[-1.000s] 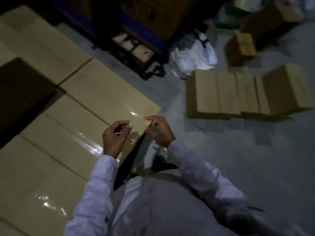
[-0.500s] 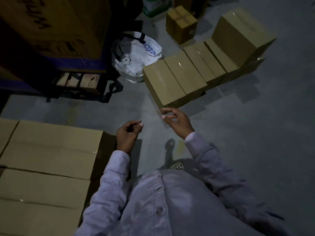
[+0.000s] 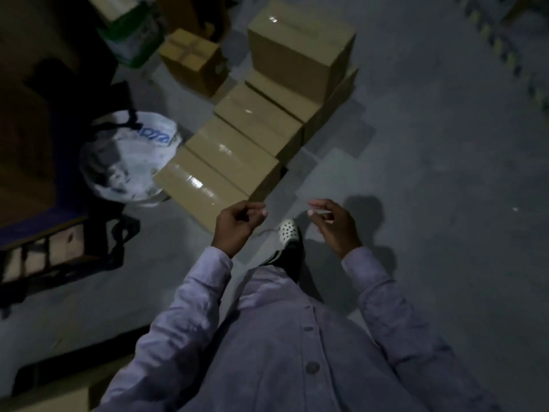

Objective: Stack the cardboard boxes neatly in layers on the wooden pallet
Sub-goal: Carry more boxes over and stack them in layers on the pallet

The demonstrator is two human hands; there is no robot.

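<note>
1. The boxes [image 3: 237,150] lie taped in a row on the floor just ahead. The nearest box [image 3: 196,188] is just beyond the left hand [image 3: 236,226]. The pallet for stacking cannot be picked out; only a cardboard edge [image 3: 44,399] is seen at bottom left.
2. Both hands are held apart over the floor. The left is loosely curled and the right hand [image 3: 334,226] is half open – nothing is seen in either.
3. The nearest box is probably best taken first, gripped low at opposite ends with both hands, since the glossy tape may be slick.
4. A white bag [image 3: 127,156] lies against that box's left end and could be dragged along. A taller box [image 3: 300,46] sits on the row's far end, so that end is best left until later. Dark straps [image 3: 121,233] lie on the floor at left – a likely trip risk when carrying.
</note>
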